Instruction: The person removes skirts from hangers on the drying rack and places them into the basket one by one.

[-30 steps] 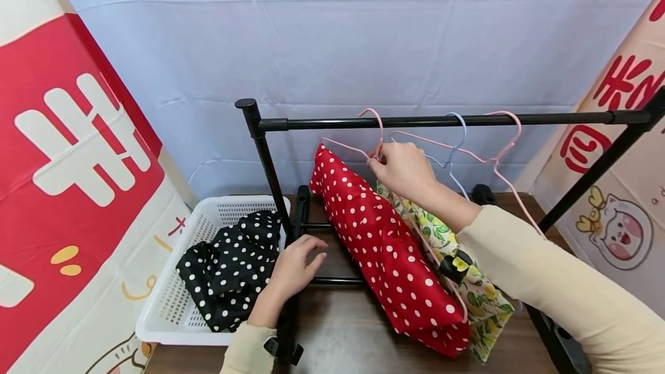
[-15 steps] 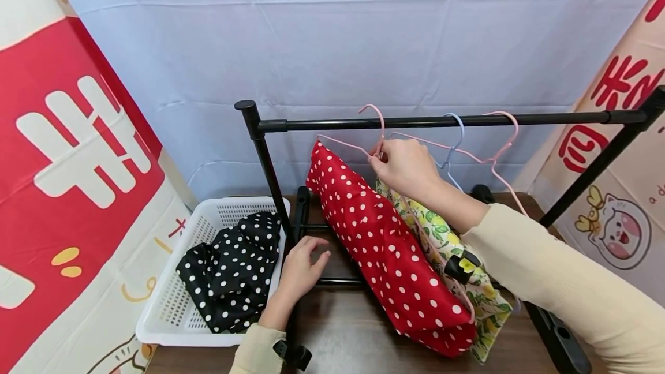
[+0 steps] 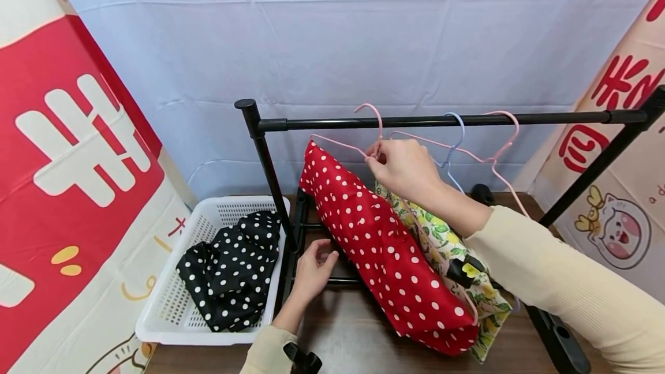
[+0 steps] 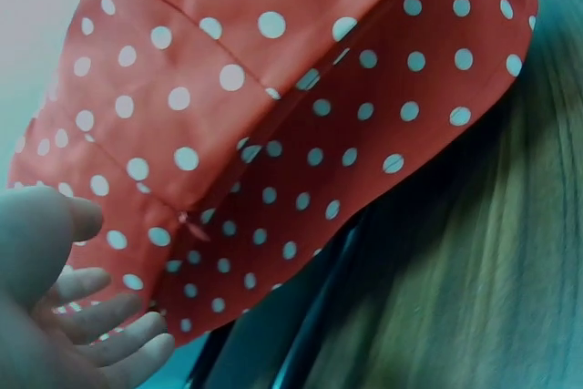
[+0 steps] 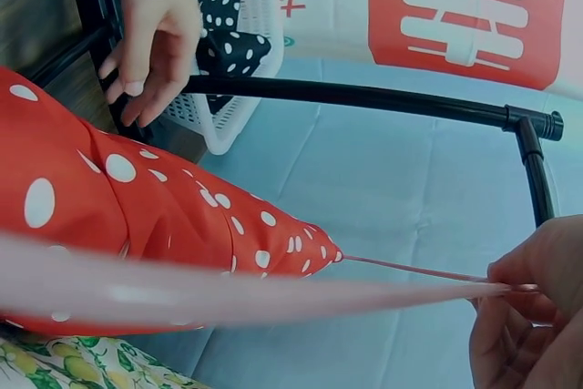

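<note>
My right hand (image 3: 407,169) pinches the neck of a pink hanger (image 3: 337,143), just below its hook. From that hanger hangs a red garment with white dots (image 3: 381,258), slanting toward me. The hook stands at the black rail (image 3: 322,124), its tip above it; I cannot tell whether it bears on the rail. My left hand (image 3: 313,270) is beside the red garment's left side, fingers loosely bent and holding nothing. In the left wrist view the left hand (image 4: 64,298) is close to the red cloth (image 4: 228,79); contact is unclear.
Behind the red garment hangs a yellow-green lemon-print garment (image 3: 493,305). A blue hanger (image 3: 456,137) and another pink hanger (image 3: 504,149) are further right on the rail. At left, a white basket (image 3: 156,316) holds a black dotted cloth (image 3: 234,270).
The pink hanger's hook has risen slightly at the rail, and the red garment's upper end has shifted left. My left hand has moved right, toward the red garment.
</note>
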Demonstrator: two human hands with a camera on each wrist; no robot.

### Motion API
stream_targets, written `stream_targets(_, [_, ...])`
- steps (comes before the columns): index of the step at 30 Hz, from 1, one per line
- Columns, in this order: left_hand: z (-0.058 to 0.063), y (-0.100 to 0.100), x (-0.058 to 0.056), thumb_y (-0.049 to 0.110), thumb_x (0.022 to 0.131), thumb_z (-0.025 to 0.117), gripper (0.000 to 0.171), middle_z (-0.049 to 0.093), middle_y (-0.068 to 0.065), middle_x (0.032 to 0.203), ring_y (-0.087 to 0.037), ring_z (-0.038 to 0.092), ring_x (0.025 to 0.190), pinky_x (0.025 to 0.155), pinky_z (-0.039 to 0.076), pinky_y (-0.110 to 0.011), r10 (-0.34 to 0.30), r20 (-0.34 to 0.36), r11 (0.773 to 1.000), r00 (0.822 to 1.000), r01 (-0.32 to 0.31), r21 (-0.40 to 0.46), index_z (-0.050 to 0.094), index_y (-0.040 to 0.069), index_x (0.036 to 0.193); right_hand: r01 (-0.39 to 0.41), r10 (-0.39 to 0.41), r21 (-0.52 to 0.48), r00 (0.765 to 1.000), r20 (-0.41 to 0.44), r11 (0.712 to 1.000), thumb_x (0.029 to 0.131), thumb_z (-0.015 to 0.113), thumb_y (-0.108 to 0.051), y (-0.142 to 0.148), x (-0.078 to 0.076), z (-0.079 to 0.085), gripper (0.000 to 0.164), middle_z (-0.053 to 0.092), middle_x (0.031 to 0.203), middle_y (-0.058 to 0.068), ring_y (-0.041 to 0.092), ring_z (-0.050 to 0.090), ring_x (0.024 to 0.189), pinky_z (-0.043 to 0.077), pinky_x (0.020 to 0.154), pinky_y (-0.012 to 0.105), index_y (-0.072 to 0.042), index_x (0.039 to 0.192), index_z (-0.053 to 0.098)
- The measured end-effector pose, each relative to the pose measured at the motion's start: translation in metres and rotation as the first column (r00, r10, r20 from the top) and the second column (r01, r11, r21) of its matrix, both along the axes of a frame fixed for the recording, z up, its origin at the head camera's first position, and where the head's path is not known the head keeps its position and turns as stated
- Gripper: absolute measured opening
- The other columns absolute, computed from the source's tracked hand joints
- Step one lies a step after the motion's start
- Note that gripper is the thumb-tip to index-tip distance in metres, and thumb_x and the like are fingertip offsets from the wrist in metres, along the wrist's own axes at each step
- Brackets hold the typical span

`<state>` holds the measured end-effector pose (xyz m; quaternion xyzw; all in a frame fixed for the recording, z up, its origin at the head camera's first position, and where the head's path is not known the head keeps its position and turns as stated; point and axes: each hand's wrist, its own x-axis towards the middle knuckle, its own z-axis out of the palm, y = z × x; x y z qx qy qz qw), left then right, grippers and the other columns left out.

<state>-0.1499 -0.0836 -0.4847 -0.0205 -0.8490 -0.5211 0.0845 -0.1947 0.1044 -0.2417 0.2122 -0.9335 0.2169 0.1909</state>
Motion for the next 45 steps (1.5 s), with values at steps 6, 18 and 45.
stream_targets(6, [-0.005,0.008,-0.001,0.025,0.09,0.058,0.041,0.061,-0.017,0.116,-0.025,0.063,0.098,0.078,0.053,-0.035,-0.03,0.143,0.986,0.989,0.006,0.165,0.05,0.003,0.124,-0.004,0.004,-0.012,1.0,-0.006,1.0,0.086,0.062,-0.017,-0.003,0.004,0.002,0.016,0.069,0.076,0.007,0.017,0.057,0.056,0.039,0.042,0.025,-0.006,0.091,0.072])
stream_targets(18, [-0.017,0.017,-0.001,0.029,0.097,0.044,0.057,0.049,-0.024,0.121,-0.026,0.061,0.099,0.09,0.047,-0.044,-0.249,0.352,0.772,0.902,-0.035,0.635,0.026,-0.009,0.136,-0.022,0.021,-0.026,1.0,-0.007,0.999,0.086,0.062,-0.017,-0.003,0.006,0.001,0.017,0.067,0.071,0.008,0.016,0.05,0.049,0.031,0.038,0.026,-0.005,0.094,0.071])
stream_targets(45, [0.0,0.0,0.016,0.022,0.092,0.055,0.032,0.065,-0.004,0.095,-0.012,0.065,0.082,0.079,0.053,-0.031,-0.171,0.358,0.736,0.918,-0.122,0.666,0.043,0.0,0.113,-0.018,0.017,-0.021,1.0,-0.001,1.0,0.088,0.06,-0.018,0.008,-0.002,-0.011,0.019,0.059,0.058,0.005,0.016,0.041,0.042,0.024,0.037,0.025,-0.005,0.096,0.071])
